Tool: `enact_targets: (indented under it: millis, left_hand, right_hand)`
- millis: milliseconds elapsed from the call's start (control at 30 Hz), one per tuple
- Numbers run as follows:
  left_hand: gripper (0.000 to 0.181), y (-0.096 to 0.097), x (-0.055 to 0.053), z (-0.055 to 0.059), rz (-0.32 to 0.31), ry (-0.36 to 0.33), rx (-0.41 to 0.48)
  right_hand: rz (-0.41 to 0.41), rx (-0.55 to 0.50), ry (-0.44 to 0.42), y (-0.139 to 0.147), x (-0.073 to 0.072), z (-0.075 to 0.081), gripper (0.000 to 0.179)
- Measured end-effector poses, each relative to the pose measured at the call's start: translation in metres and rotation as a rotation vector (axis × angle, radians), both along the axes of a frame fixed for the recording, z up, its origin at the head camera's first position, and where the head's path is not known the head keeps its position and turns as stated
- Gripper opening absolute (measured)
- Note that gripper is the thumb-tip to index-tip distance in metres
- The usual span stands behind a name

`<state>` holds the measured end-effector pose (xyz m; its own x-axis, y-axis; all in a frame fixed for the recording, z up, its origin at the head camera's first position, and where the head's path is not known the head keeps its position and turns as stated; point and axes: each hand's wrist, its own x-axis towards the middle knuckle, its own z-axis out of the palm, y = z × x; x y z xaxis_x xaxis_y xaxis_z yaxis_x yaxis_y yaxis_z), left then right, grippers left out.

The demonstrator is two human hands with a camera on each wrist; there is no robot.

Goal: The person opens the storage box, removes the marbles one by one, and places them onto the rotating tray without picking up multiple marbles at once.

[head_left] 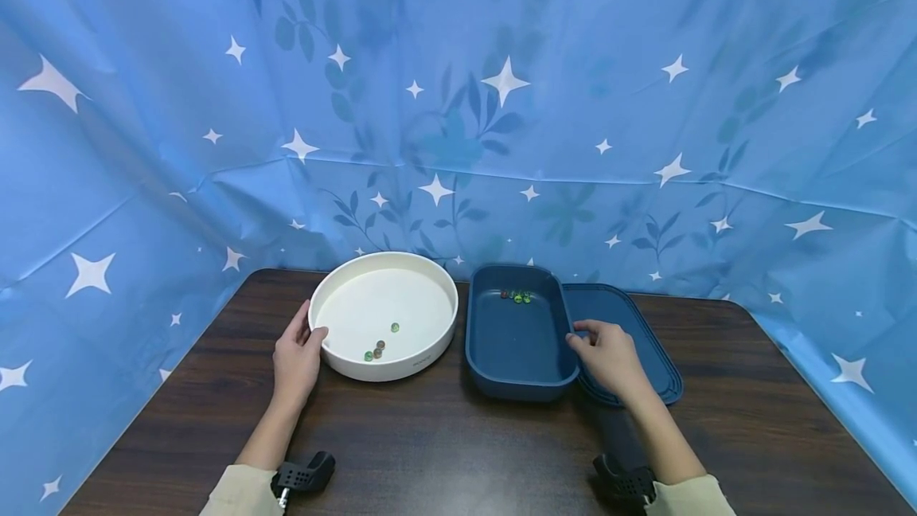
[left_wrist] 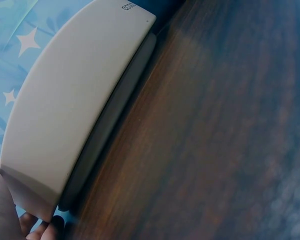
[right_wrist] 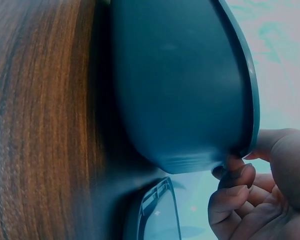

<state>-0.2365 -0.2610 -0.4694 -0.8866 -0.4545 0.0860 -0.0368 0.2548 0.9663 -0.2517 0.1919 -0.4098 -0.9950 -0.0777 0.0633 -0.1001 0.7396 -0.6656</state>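
Note:
My left hand grips the left side of a round white tray, its thumb at the rim. In the left wrist view, fingertips curl at the lower edge of the tray wall. Inside the tray lie several small green and brown marbles. My right hand pinches the right rim of a deep blue rectangular container. The right wrist view shows its thumb over the rim and curled fingers against the outer wall. Several marbles sit near the container's far end.
A blue lid lies right of the container, partly behind it and under my right forearm. Dark wooden table spreads in front. A blue curtain with white stars hangs behind the table's far edge.

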Motion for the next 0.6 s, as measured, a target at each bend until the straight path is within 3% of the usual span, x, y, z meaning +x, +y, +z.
enact_targets:
  millis: [600]
  left_hand:
    - [0.063,0.0007,-0.0008,0.0002,-0.002,0.007,-0.002]
  right_hand:
    - [-0.011,-0.028,-0.066,-0.0033,-0.002,-0.0059,0.046]
